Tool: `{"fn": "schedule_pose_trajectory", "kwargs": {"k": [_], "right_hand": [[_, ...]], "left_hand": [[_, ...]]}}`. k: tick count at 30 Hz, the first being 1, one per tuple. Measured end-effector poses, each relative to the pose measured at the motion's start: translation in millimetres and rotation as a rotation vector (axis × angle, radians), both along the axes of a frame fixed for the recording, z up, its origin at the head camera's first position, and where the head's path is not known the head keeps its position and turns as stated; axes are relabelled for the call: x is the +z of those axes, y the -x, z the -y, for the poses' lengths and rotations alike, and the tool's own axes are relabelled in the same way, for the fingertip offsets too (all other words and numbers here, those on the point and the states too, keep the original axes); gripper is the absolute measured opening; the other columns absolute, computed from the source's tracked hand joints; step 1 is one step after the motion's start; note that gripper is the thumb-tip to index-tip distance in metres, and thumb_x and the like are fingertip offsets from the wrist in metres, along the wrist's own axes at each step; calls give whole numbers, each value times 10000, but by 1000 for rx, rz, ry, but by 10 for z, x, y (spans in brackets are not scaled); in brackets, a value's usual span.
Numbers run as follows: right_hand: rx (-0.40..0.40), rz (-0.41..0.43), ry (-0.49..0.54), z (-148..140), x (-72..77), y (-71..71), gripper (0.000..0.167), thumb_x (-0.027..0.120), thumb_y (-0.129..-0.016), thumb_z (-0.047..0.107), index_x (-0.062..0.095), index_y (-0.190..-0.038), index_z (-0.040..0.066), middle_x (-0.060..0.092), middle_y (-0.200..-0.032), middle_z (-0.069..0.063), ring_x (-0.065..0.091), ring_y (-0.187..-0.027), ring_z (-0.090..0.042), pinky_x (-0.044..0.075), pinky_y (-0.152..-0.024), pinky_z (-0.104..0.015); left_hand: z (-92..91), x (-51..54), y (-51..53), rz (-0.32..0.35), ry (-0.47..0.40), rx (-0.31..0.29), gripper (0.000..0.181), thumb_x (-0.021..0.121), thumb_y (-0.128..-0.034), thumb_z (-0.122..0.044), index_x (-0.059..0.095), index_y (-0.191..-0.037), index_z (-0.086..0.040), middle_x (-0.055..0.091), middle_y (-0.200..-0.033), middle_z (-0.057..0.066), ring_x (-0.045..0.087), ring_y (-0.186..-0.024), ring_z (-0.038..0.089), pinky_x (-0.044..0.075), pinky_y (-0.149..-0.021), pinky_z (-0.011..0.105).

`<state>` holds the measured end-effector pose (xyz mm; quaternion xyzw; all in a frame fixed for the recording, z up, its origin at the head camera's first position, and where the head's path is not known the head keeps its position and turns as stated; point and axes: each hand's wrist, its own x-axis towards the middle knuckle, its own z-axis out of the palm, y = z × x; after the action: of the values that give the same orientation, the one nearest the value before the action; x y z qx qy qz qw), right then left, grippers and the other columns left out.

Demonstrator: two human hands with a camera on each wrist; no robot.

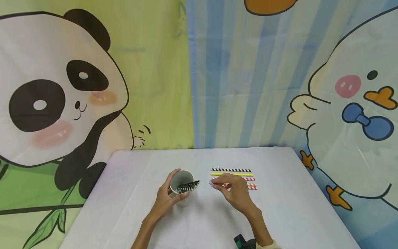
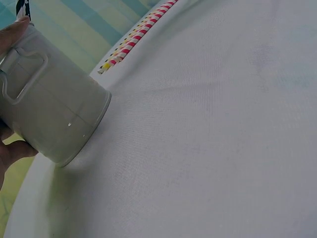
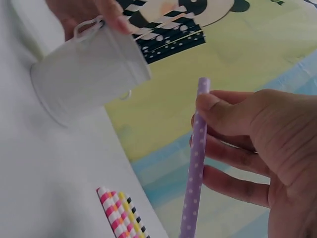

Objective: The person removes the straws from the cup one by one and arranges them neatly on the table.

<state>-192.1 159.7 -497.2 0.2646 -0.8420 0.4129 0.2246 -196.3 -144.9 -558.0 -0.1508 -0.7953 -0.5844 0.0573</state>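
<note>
Left hand (image 1: 168,195) fingers clamp the white bucket (image 3: 84,79) containing black-and-white straws (image 3: 173,44); right hand (image 1: 237,193) fingers pinch the purple dotted straw (image 3: 193,168), beside the bucket, above the tabletop (image 1: 124,207)

At the left, the left hand (image 2: 10,157) grips a pale, leaning cup (image 2: 62,106), a looped handle (image 2: 32,82) on the side facing the camera (whether its base touches the white table (image 2: 208,139) is hard to tell). A black-and-white straw (image 2: 21,10) shows past the cup's rim, close to a finger. On the far side, striped straws (image 2: 143,32) lie side by side, a red-and-white one nearest, before a striped backdrop (image 2: 86,27).
</note>
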Motion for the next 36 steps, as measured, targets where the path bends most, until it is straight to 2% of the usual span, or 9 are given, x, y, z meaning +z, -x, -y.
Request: {"fn": "schedule_pose_trajectory", "kwargs": {"k": [3,7,10,13,19,25,28,36], "right_hand": [[-50,-74,-119,30,-31,17,218,959,-807,114,894,-971,243,821,-917,151,696,-759,21,552,-628,-189],[-95,-71,-199,48,-72,28,210,966,-802,125,895,-939,266,804,-885,178,649,-733,33,490,-631,-193],[-107,-62,-225,42,-106,30,204,964,-809,122,895,-934,268,791,-866,177,670,-750,18,506,-642,-205],[-108,-92,-239,30,-142,34,224,975,-779,95,891,-912,254,773,-831,152,694,-743,-22,525,-640,-223],[-127,-134,-265,9,-200,39,262,993,-723,68,889,-890,241,764,-817,139,702,-742,-47,520,-633,-233],[-171,-65,-316,8,-233,28,240,987,-752,89,891,-891,259,744,-804,142,655,-723,-48,468,-613,-218],[-200,-27,-330,8,-260,24,237,989,-756,100,891,-883,274,731,-791,151,625,-711,-33,439,-606,-208],[-216,-23,-357,-8,-372,71,211,980,-782,111,884,-871,277,756,-817,166,684,-751,-51,467,-624,-215]], "left_hand": [[7,1,-2,-2,-5,5,908,883,-900,-264,410,-1675,-256,619,-1549,128,605,-1385,438,473,-1139,734],[6,14,-9,10,-14,8,908,887,-896,-272,413,-1670,-296,619,-1552,107,607,-1387,425,465,-1153,727],[2,20,-17,17,-23,9,911,890,-893,-274,416,-1671,-287,621,-1550,100,605,-1392,419,456,-1161,728],[0,24,-23,17,-29,8,915,893,-892,-273,416,-1673,-262,624,-1546,97,604,-1397,412,452,-1165,726],[-3,30,-25,7,-29,3,909,895,-891,-271,421,-1666,-293,622,-1547,82,610,-1392,411,465,-1155,717],[-3,28,-22,3,-31,2,917,895,-888,-260,417,-1671,-251,622,-1546,93,611,-1386,414,475,-1145,714],[-6,22,-25,10,-31,4,915,897,-888,-265,420,-1668,-270,623,-1545,97,609,-1392,412,471,-1153,708],[2,12,-17,3,-15,4,906,891,-898,-265,414,-1667,-299,632,-1526,127,604,-1374,449,475,-1144,719]]}}
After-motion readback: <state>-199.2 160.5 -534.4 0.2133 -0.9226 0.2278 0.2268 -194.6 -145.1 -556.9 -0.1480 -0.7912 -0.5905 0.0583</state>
